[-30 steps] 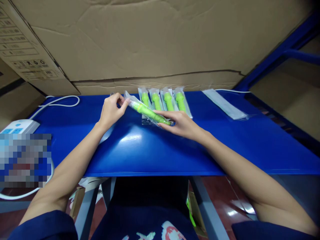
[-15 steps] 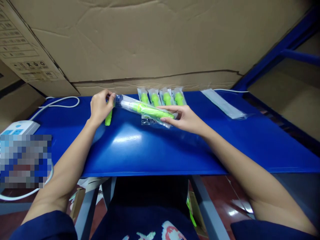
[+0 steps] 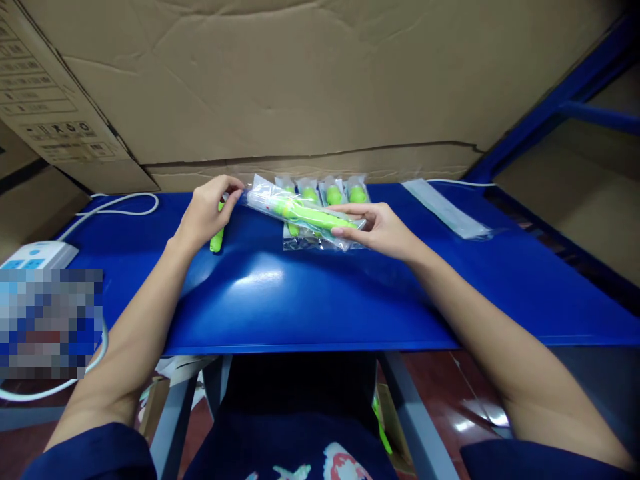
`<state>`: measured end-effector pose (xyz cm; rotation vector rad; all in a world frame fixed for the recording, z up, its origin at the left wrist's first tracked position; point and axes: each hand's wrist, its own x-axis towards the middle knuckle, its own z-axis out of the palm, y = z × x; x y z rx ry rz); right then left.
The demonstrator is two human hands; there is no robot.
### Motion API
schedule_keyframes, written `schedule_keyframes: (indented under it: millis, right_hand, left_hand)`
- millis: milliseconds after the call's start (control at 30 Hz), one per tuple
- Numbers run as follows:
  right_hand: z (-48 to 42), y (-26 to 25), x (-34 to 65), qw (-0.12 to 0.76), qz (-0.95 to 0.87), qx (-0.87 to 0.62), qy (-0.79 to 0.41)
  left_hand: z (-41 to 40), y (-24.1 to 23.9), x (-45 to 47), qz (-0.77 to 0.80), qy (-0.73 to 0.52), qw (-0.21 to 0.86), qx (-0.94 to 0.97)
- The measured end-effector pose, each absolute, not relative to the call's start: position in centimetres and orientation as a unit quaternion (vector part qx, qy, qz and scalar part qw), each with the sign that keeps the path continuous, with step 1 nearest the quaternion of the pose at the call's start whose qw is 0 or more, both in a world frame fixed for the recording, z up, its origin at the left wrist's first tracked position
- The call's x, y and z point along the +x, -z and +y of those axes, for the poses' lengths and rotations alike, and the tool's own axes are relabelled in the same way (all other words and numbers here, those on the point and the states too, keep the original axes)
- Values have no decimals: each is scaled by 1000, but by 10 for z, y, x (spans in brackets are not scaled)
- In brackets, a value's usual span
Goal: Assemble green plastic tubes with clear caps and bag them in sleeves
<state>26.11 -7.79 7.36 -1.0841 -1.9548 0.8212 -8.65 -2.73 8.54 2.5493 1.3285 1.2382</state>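
Observation:
A long bright-green item in a clear plastic bag (image 3: 310, 215) is held slantwise above the table between my two hands. My left hand (image 3: 210, 210) pinches the bag's open-looking left end with thumb and fingertips. Around the right end, my right hand (image 3: 383, 230) closes its thumb and fingers on the bag and the green item inside. Behind it, several similar bagged green items (image 3: 357, 193) lie side by side, partly covered by the held one. A loose green stick-like piece (image 3: 217, 240) rests on the table just under my left hand.
The blue table (image 3: 310, 300) has a cardboard wall (image 3: 320, 87) behind it. A stack of flat plastic bags (image 3: 447, 208) lies to the right. On the left are a white power strip (image 3: 45, 253) and its looped cable (image 3: 125, 203). A blue metal frame (image 3: 545, 127) stands at the right.
Both hands and the bagged green item have shifted slightly to the right. The bag now covers more of the row behind it. The loose green piece has stayed in place.

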Motion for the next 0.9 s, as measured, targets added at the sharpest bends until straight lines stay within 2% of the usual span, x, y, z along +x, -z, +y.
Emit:
schedule_keyframes:
  millis: [300,467,667,833,900]
  right_hand:
    - [-75,-73,266,359,-755,-420,-354]
    - [-70,-71,272,333,-754,-422,-378]
    - [-71,-76,277,353,-738,-427,-385]
    - [-68,-90,304,408,-700,-436,-391]
    - [-64,-97,324,425,-660,-469,-404]
  left_hand:
    - [-26,-86,-96,435,-355,208,801]
    - [-33,-90,-90,429,-348,249,795]
    - [-28,-90,-88,410,-456,291,734]
    - [14,-73,-121,380,-604,307,630]
    - [32,-65,-137,409,-602,272,630]
